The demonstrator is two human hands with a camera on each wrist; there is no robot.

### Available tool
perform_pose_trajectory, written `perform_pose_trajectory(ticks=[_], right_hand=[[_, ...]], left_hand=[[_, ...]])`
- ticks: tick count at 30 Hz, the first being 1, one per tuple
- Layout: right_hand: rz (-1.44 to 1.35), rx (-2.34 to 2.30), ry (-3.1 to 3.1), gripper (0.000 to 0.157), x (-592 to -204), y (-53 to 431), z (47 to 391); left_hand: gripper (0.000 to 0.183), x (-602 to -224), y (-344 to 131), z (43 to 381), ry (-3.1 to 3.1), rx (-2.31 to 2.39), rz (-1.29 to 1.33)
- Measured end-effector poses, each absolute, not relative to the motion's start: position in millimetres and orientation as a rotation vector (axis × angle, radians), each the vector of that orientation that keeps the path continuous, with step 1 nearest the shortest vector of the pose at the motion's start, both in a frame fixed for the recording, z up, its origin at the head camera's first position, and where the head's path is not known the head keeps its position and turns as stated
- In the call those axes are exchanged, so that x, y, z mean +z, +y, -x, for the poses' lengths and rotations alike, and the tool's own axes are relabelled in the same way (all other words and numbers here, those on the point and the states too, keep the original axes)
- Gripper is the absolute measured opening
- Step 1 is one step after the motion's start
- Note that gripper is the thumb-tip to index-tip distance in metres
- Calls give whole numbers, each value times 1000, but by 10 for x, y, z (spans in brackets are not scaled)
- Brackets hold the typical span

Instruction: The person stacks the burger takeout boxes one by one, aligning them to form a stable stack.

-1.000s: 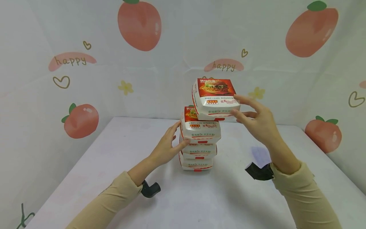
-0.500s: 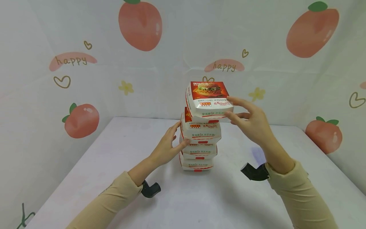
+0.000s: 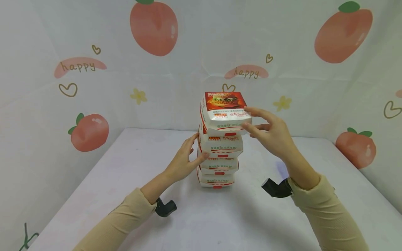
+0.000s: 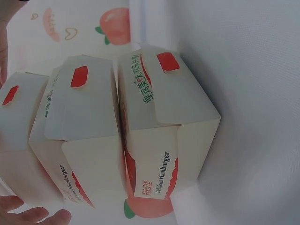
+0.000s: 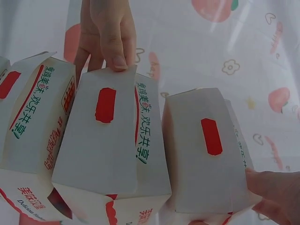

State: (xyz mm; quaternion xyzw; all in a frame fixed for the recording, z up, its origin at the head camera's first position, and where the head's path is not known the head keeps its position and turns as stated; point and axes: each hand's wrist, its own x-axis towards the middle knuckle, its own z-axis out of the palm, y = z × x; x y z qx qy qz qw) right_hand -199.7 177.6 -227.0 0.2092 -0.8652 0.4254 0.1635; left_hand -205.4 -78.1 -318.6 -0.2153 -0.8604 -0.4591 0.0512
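Observation:
A white hamburger box (image 3: 224, 109) with a red burger picture on its lid sits at the top of the pile, slightly turned. My right hand (image 3: 276, 136) pinches its right front corner, index finger on the lid and thumb on the front. Just under it is another hamburger box (image 3: 223, 149), which my left hand (image 3: 180, 162) holds from the left, thumb at the front and fingers along the side. Two more boxes, a middle one (image 3: 220, 167) and a bottom one (image 4: 159, 93), stand beneath. The right wrist view shows a narrow gap between the top box (image 5: 201, 150) and the box below.
The pile stands on a white tabletop (image 3: 201, 223) before a white cloth backdrop (image 3: 194, 42) printed with peaches. Black curved mounts (image 3: 277, 188) stick out at both wrists. A green string-like shape (image 3: 26, 238) shows at the lower left.
My right hand has moved left and down with its hamburger box, which now overlaps the pile squarely instead of off to the right. My left hand has stayed in place.

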Motion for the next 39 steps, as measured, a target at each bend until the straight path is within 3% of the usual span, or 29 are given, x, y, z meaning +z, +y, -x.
perform_pose_trajectory(ticks=[39], right_hand=[[-554,1176,-2558,51,-2215,1730,1982]], left_hand=[[74,-3177,-773,2065,-2612,-1419,663]])
